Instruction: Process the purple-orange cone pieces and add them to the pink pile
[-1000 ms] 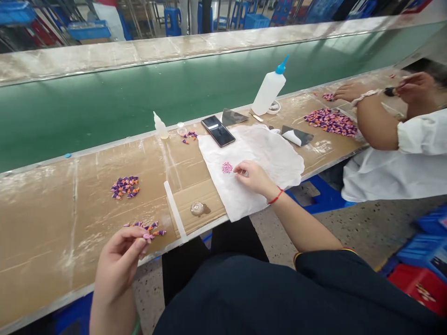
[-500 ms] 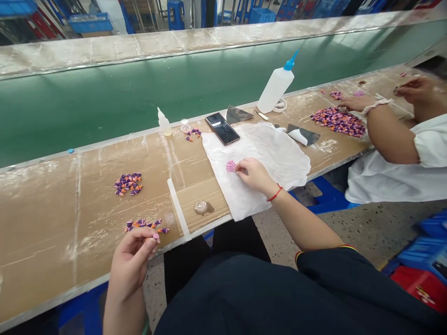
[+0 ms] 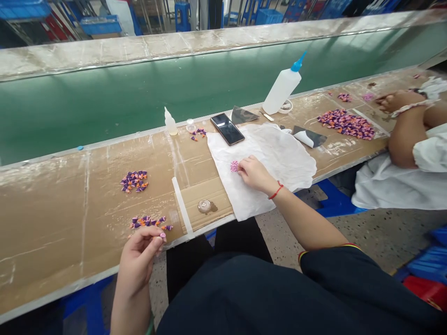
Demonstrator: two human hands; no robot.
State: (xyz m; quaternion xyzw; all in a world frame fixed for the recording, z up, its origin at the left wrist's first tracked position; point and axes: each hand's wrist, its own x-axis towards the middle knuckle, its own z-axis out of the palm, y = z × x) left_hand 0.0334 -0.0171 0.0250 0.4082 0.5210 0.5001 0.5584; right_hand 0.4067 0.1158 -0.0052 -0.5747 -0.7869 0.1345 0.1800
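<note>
My left hand (image 3: 141, 253) is closed at the table's front edge, pinching a small pink piece (image 3: 162, 236) between thumb and fingertips. Just beyond it lies a loose group of small purple-and-orange pieces (image 3: 148, 222), with a second pile (image 3: 134, 181) of the same kind farther back. On the white cloth (image 3: 275, 153), my right hand (image 3: 254, 173) has its fingertips drawn together at the right edge of a heap of tiny pink bits (image 3: 233, 166). Whatever those fingertips hold, if anything, is too small to make out. A small round dish (image 3: 204, 206) sits on the cardboard between my hands.
A phone (image 3: 227, 129) rests on the cloth's back edge. Behind stand a small dropper bottle (image 3: 170, 122) and a large blue-tipped bottle (image 3: 282, 90) beside a tape roll (image 3: 286, 106). At right, a co-worker's hand (image 3: 400, 101) is near a big purple-and-pink pile (image 3: 345, 124).
The whole view has shifted slightly, so the table things appear farther right. My hands keep nearly the same poses. The co-worker's hand has drawn away from the big pile.
</note>
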